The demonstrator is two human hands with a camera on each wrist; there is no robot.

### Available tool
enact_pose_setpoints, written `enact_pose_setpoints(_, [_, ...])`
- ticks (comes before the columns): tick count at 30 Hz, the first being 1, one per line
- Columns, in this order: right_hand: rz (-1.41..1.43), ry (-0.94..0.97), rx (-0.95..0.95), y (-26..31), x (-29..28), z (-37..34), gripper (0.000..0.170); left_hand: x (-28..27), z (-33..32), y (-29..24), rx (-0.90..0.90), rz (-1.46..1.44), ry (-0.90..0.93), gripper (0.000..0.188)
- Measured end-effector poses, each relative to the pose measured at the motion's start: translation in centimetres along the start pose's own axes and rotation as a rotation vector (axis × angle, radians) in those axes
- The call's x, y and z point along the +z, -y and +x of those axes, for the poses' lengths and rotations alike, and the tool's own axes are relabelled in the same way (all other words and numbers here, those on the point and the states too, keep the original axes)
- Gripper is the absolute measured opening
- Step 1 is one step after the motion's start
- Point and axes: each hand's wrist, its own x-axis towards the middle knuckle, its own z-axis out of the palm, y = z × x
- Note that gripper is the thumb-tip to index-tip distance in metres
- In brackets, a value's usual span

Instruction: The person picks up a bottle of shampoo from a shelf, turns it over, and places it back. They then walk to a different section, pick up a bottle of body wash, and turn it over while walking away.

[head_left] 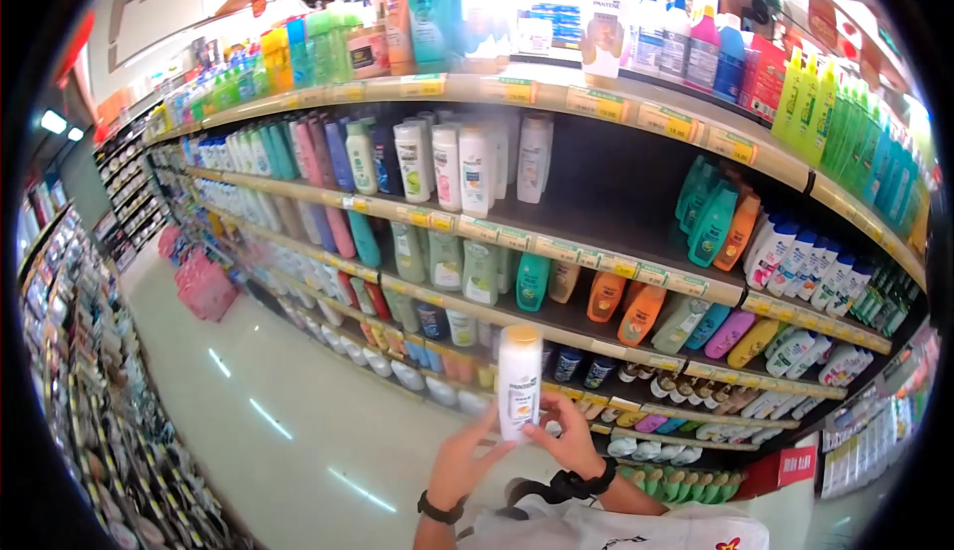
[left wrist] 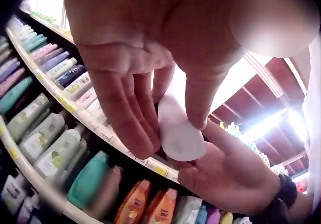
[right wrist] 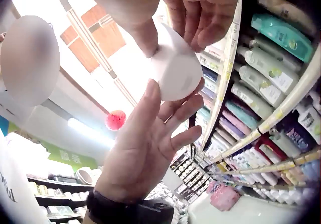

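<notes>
Left grip (head_left: 467, 459) faces right grip (head_left: 568, 438), both holding a white bottle (head_left: 520, 381) low.

Left grip (head_left: 467, 458), right grip (head_left: 569, 438) close together, both pinching, thumbs (left wrist: 201, 98) opposite fingers (left wrist: 119, 114).

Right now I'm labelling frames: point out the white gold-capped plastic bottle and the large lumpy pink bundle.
White gold-capped plastic bottle (head_left: 520, 389): head view, printed front.
Large lumpy pink bundle (head_left: 207, 287): head view, middle.
</notes>
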Motion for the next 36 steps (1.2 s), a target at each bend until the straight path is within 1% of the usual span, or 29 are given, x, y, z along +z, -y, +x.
enact_pose_setpoints(1, [0.070,-0.020,-0.005,-0.1,0.1,0.9,0.058,-0.3,1.1,0.1,0.040,0.040,0.002,0.071])
enact_pose_setpoints(4, [0.018,-0.051,-0.101,1.8,-0.4,4.3,0.062,-1.1,5.1,0.7,0.172,0.073,0.013,0.068])
enact_pose_setpoints(6, [-0.010,-0.113,-0.138,2.1,-0.7,6.7,0.062,-1.6,7.9,0.3,0.227,0.063,0.000,0.067])
enact_pose_setpoints(7, [-0.029,-0.134,-0.156,2.0,-0.8,7.9,0.062,-1.6,9.4,0.8,0.288,0.069,-0.021,0.067])
enact_pose_setpoints(8, [-0.045,-0.153,-0.176,1.9,-0.9,9.1,0.062,-1.7,10.7,0.7,0.275,0.074,-0.030,0.066])
enact_pose_setpoints(9, [0.010,-0.193,-0.161,1.9,-0.8,10.3,0.061,-1.8,12.0,0.4,0.262,0.081,-0.042,0.065])
enact_pose_setpoints(11, [-0.007,-0.257,-0.238,2.4,-0.8,12.8,0.061,-2.1,14.7,-0.1,0.240,0.090,-0.045,0.065])
enact_pose_setpoints(12, [-0.016,-0.286,-0.282,2.5,-0.9,14.3,0.061,-2.2,16.1,-0.3,0.270,0.077,-0.049,0.066])
enact_pose_setpoints(13, [-0.030,-0.295,-0.274,2.3,-1.3,15.6,0.060,-2.2,17.5,-0.4,0.300,0.067,-0.051,0.067])
enact_pose_setpoints(16, [-0.069,-0.385,-0.395,2.8,-1.7,19.8,0.058,-2.9,21.4,-0.8,0.379,0.072,-0.018,0.068])
enact_pose_setpoints(17, [-0.077,-0.426,-0.386,3.2,-1.7,21.0,0.057,-3.2,22.6,-1.3,0.392,0.054,-0.003,0.067])
enact_pose_setpoints(20, [-0.291,-0.470,-0.507,3.9,-3.0,24.8,0.056,-3.7,26.3,-1.7,0.423,0.054,0.030,0.067])
enact_pose_setpoints(21, [-0.301,-0.488,-0.517,4.1,-3.3,25.9,0.056,-3.7,27.6,-1.8,0.449,0.049,0.023,0.067])
enact_pose_setpoints(22, [-0.304,-0.495,-0.525,4.4,-3.6,27.0,0.055,-3.7,28.8,-1.8,0.473,0.042,0.014,0.067])
enact_pose_setpoints(23, [-0.306,-0.500,-0.529,4.6,-3.9,28.0,0.055,-3.8,29.8,-2.1,0.453,0.010,0.032,0.067])
enact_pose_setpoints(26, [-0.359,-0.506,-0.519,5.3,-4.4,30.5,0.052,-3.3,32.6,-1.1,0.503,-0.038,0.001,0.073])
enact_pose_setpoints(30, [-0.430,-0.507,-0.456,4.8,-4.9,32.9,0.051,-3.1,35.0,-0.7,0.468,-0.115,0.035,0.075])
enact_pose_setpoints(33, [-0.435,-0.523,-0.404,4.9,-4.8,34.1,0.050,-3.2,36.7,0.1,0.479,-0.007,0.052,0.076])
enact_pose_setpoints(36, [-0.446,-0.519,-0.334,4.4,-4.7,34.9,0.049,-3.3,37.2,0.2,0.446,0.083,0.086,0.078])
